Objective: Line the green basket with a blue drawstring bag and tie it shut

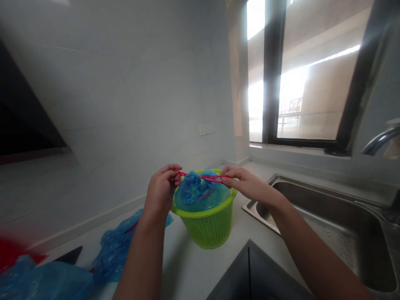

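A lime-green perforated plastic basket (208, 229) stands upright on the white counter (184, 266). Inside it sits a translucent blue plastic bag (195, 189), bunched at the top. Red drawstrings (212, 178) run out from both sides of the bunched neck. My left hand (167, 179) pinches the red string's left end just above the basket's rim. Over the right side of the rim, my right hand (239, 179) pinches the other end, its fingers closed. The string looks stretched between the two hands. What lies in the bag cannot be made out.
More blue plastic bags (114, 246) lie on the counter at left, with a blurred red item (18, 252) beside them. A steel sink (331, 221) with a faucet (381, 139) is at right. A dark grey panel (246, 275) sticks out at the front.
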Action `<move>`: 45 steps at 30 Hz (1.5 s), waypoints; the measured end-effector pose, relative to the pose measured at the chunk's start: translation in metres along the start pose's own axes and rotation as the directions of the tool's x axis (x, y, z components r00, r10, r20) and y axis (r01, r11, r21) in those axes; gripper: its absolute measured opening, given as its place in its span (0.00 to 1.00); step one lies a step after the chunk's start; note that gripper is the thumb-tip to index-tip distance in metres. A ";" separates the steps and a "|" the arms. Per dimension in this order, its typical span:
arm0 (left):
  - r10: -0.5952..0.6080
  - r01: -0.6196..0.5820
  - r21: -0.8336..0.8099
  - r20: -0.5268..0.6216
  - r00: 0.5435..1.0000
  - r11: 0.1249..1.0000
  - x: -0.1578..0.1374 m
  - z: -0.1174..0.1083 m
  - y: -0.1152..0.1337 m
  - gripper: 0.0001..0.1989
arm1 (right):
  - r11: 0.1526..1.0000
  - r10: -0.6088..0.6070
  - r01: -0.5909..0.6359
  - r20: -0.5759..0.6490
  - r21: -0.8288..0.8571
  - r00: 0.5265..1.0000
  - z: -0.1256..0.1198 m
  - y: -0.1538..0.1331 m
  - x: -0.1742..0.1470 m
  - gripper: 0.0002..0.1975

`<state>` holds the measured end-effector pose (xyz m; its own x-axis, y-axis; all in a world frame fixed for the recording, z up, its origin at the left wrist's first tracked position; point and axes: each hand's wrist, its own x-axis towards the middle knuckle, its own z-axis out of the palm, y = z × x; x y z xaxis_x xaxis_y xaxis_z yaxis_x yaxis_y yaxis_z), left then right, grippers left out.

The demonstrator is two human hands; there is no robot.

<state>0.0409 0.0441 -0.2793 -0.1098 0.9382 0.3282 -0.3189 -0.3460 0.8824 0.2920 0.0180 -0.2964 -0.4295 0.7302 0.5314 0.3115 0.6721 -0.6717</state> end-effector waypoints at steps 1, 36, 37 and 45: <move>0.002 -0.002 -0.016 -0.028 1.000 1.000 0.007 -0.008 0.000 0.11 | 0.996 0.067 -0.062 0.081 -0.058 0.994 -0.010 0.003 -0.003 0.17; -0.139 0.047 -0.306 -0.286 0.948 0.951 0.036 -0.031 -0.005 0.13 | 0.516 0.315 0.092 -0.288 0.851 0.904 -0.001 0.006 0.005 0.19; -0.161 0.061 -0.367 -0.249 0.955 0.928 0.033 -0.028 -0.001 0.12 | 0.552 0.313 0.081 -0.297 0.830 0.902 0.001 0.005 0.004 0.21; 0.136 -0.131 -0.081 0.057 0.989 0.988 -0.028 0.021 0.007 0.18 | 0.746 0.203 0.045 -0.291 0.665 0.935 0.024 -0.014 0.000 0.17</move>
<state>0.0613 0.0149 -0.2749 -0.0986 0.8807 0.4633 -0.3767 -0.4640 0.8018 0.2675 0.0059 -0.2991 -0.0918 0.8548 0.5108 -0.3505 0.4524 -0.8200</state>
